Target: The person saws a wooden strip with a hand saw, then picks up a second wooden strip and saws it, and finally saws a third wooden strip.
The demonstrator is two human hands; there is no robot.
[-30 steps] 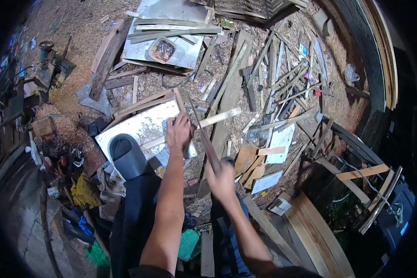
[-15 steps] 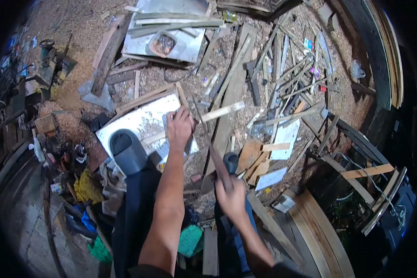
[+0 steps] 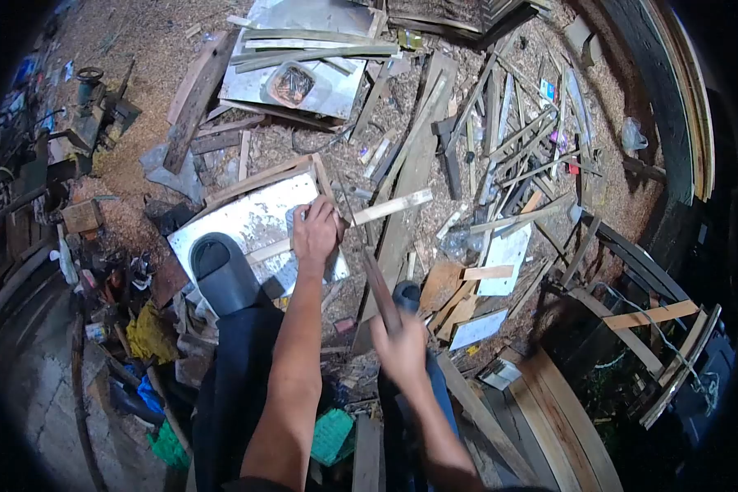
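Note:
My left hand (image 3: 316,232) presses down on a pale wooden strip (image 3: 394,204), fingers curled over it. The strip lies across a white board (image 3: 262,215) with a wooden edge, and its right end juts past that edge. My right hand (image 3: 399,348), slightly blurred, is closed around the lower end of a saw (image 3: 380,291). The saw's thin blade reaches up and away, crossing the strip just right of my left hand. Whether its teeth are in the wood is too small to tell. My left shoe (image 3: 223,275) rests on the board's near-left corner.
Farther ahead, a white panel (image 3: 250,85) carries several wooden strips and a plastic tub (image 3: 291,84) of small metal pieces. A hammer (image 3: 449,156) lies right of a long plank (image 3: 414,160). Scrap wood (image 3: 521,152) is heaped at right, with boards (image 3: 553,410) near my right leg.
My right hand has shifted slightly down and left with the saw, drawing it towards me. My left hand stays on the strip. The view has moved a little.

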